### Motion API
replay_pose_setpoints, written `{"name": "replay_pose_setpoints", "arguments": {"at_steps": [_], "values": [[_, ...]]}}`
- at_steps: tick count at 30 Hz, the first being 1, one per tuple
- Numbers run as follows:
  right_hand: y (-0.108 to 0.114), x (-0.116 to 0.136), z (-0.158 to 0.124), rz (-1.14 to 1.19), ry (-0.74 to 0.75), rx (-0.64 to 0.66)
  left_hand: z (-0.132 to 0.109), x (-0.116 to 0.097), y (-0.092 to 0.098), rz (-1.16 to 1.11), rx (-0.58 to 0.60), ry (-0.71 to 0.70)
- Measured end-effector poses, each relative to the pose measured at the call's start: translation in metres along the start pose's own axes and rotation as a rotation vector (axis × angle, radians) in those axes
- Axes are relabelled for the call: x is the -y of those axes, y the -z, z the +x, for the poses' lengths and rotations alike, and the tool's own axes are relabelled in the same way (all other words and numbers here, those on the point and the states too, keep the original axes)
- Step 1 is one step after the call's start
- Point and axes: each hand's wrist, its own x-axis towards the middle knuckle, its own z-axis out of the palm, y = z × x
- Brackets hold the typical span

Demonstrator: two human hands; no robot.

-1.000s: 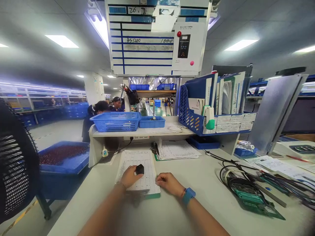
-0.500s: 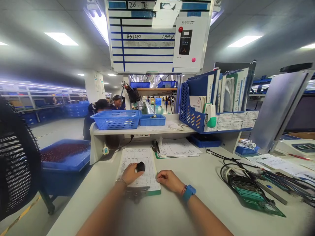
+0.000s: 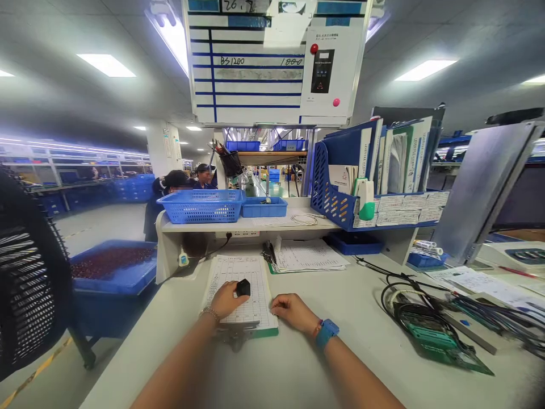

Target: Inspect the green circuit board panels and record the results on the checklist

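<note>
Head view: left hand grips black block, perhaps plastic; right hand open

Our white workbench carries a printed form on a green clipboard, a second stack of printed sheets, and black cables coiled over a green circuit board. Shelf above: blue mesh basket, blue tray, white cable coil.
</note>
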Motion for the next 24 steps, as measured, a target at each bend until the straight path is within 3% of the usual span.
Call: {"name": "replay_pose_setpoints", "arguments": {"at_steps": [24], "values": [[-0.0007,-0.0028,0.0007,0.000,-0.007,0.001,-0.0011,-0.0017,0.0013,-0.015,0.010,0.010]]}}
